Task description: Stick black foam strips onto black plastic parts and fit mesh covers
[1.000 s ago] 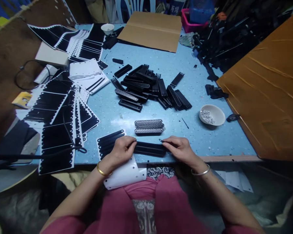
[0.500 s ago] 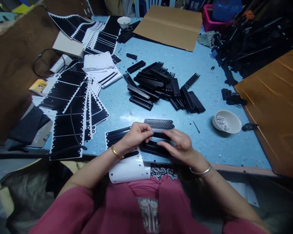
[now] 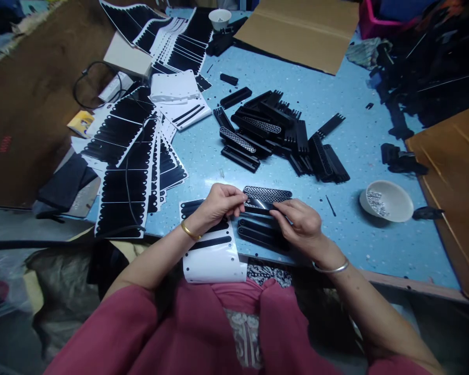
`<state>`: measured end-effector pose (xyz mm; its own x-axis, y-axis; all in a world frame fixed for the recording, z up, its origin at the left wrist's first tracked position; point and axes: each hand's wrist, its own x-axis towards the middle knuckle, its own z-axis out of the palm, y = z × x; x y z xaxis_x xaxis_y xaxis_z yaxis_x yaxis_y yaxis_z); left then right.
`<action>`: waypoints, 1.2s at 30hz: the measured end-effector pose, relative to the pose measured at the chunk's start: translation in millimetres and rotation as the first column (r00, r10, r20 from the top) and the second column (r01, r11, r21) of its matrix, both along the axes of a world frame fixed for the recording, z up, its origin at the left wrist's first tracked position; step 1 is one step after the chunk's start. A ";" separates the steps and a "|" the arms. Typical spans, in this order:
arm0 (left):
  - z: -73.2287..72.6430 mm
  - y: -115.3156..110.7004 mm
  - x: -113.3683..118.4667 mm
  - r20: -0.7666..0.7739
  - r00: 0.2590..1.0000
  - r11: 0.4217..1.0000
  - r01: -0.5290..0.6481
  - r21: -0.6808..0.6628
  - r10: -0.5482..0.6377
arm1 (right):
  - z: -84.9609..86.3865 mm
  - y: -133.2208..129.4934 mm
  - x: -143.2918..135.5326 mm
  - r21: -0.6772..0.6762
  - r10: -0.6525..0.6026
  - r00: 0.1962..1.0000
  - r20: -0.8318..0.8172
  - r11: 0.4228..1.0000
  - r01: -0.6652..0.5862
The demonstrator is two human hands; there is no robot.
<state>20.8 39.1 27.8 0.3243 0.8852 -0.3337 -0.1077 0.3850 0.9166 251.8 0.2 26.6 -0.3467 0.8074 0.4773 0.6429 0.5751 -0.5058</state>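
A thin, glossy black adhesive strip is stretched between my two hands above the table's front edge. My left hand pinches its left end, and my right hand pinches its right end. Just behind it lie flat pieces with a silver lattice pattern. Below the strip, long black plastic bars rest side by side, partly hidden by my right hand. Under my left wrist a white backing sheet bearing several black strips hangs over the edge toward my lap.
A pile of black plastic parts occupies the middle of the blue table. Strip sheets overlap at left, with a cable across them. A white bowl of small metal pieces stands at right. Cardboard lies at the back.
My right hand has closed from a looser, spread pose onto the strip's right end. The strip now shows stretched between both hands. The whole view has shifted, moving the table scene rightward.
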 end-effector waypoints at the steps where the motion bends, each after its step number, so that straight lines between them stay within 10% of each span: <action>1: 0.1 0.1 -3.6 -0.043 0.998 0.998 -0.040 0.043 0.042 | -0.1 0.1 2.5 0.016 -0.012 1.000 0.007 1.000 0.012; 5: -6.4 -1.9 -14.0 -0.195 0.964 0.958 -0.126 0.258 0.179 | -2.9 -1.8 21.5 -0.017 -0.089 0.996 -0.001 0.996 0.089; 15: -27.1 -9.4 3.4 -0.483 0.873 0.869 0.185 0.459 0.069 | -11.5 -4.7 32.1 -0.077 -0.058 0.998 0.037 0.995 0.060; 36: -32.3 -14.1 -0.3 -0.469 0.882 0.897 0.235 0.374 -0.036 | -13.3 -2.0 13.1 -0.034 0.115 0.979 0.166 0.993 -0.111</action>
